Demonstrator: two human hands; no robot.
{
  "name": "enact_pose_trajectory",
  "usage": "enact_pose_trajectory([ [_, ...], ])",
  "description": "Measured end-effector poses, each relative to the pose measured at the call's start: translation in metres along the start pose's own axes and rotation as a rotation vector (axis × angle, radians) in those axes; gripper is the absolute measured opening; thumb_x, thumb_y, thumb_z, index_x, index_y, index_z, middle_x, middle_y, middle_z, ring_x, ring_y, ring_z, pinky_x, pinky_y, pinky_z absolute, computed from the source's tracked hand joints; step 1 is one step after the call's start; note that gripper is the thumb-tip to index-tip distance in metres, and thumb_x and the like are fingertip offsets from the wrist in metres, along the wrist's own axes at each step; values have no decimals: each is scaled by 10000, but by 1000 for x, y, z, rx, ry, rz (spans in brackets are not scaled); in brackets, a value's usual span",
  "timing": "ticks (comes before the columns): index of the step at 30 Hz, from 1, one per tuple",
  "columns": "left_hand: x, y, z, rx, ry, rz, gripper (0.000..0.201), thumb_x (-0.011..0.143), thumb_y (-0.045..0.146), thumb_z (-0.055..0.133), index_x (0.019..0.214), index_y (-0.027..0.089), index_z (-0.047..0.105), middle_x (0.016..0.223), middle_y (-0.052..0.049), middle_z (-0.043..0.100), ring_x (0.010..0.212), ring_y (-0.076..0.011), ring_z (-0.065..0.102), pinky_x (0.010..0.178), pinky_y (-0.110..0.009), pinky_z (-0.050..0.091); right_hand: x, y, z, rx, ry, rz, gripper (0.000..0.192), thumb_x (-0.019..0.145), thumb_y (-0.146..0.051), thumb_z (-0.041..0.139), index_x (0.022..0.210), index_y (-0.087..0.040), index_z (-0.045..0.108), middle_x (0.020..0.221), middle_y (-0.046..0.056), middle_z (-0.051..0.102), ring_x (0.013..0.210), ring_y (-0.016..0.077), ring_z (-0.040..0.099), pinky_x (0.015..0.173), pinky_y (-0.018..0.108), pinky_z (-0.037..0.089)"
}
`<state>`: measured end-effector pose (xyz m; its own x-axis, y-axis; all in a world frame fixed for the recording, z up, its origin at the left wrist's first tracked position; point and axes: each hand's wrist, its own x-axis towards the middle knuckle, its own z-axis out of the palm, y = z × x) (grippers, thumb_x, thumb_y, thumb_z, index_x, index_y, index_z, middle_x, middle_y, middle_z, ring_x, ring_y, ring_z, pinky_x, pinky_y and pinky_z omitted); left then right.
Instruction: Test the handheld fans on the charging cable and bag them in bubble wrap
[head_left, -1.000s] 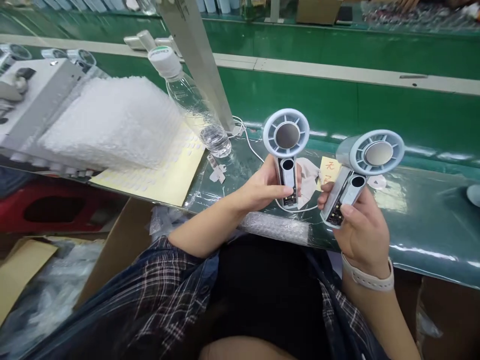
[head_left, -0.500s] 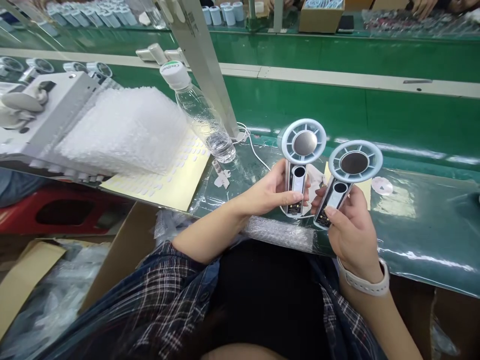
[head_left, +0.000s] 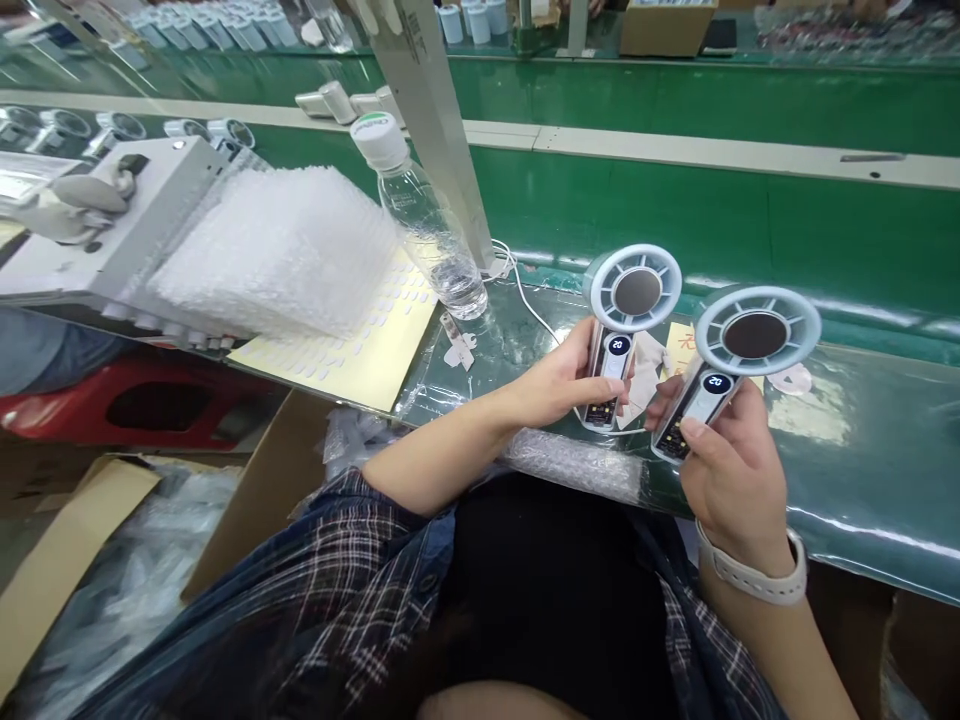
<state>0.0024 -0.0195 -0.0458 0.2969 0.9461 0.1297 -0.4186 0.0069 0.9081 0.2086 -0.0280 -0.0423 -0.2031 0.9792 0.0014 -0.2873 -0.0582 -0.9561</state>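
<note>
The left hand (head_left: pixel 559 385) and right hand (head_left: pixel 724 465) are each gripping 1 handheld fan (head_left: pixel 626 325) (head_left: pixel 739 360) by the handle above the green surface (head_left: pixel 862 440), thumbs pressing buttons, both displays showing 20; holding the faces level is probably easing comparison.

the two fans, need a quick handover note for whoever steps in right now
Left hand: holds the left fan upright by its handle, thumb on the front.
Right hand: holds the right fan tilted, thumb on its handle.
Done: both small round displays are lit and show numbers.
Left: neither fan is set down; both are above the bench edge, a white cable behind them.
</note>
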Motion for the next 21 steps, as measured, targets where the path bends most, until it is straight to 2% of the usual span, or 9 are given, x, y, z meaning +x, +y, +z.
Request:
enact_pose_trajectory([
  [3,2,-2,-1,18,106,9,570,879,517,802,1196,222,431,953,5,591,720,-120,615,702,-313,556,2,1,3,21,29,14,327,891,-376,768,1172,-271,637,951,28,708,737,189,651,606,312,571],
  [8,3,-1,-4,16,-16,-1,699,874,608,766,1343,215,427,992,-31,629,774,-179,659,784,-397,579,4,1,4,-12,-53,27,336,880,-405,786,1154,-259,657,922,29,694,709,180,630,580,295,548],
  [11,5,-3,-7,87,11,12,736,871,603,784,1376,213,417,975,-22,624,776,-173,638,812,-392,559,7,2,5,-33,-15,8,330,877,-410,782,1145,-262,658,903,24,695,672,177,617,553,294,533],
  [14,7,-6,-8,66,21,1,685,864,611,798,1297,216,443,994,-20,610,830,-171,635,833,-376,550,10,4,8,-37,8,27,367,854,-408,797,1167,-277,659,938,25,703,720,194,645,581,308,553],
  [18,5,-5,-6,129,41,49,656,854,576,824,1270,208,475,1113,-72,631,1062,-230,650,976,-412,543,10,6,13,-29,4,26,401,856,-402,787,1218,-292,653,1080,48,695,842,234,670,694,382,604],
  [21,4,-4,-6,198,63,53,669,832,588,838,1269,201,510,1164,-102,646,1139,-274,654,990,-436,552,9,8,12,-44,18,12,344,862,-402,782,1164,-289,660,1053,48,684,842,245,666,735,427,617],
])
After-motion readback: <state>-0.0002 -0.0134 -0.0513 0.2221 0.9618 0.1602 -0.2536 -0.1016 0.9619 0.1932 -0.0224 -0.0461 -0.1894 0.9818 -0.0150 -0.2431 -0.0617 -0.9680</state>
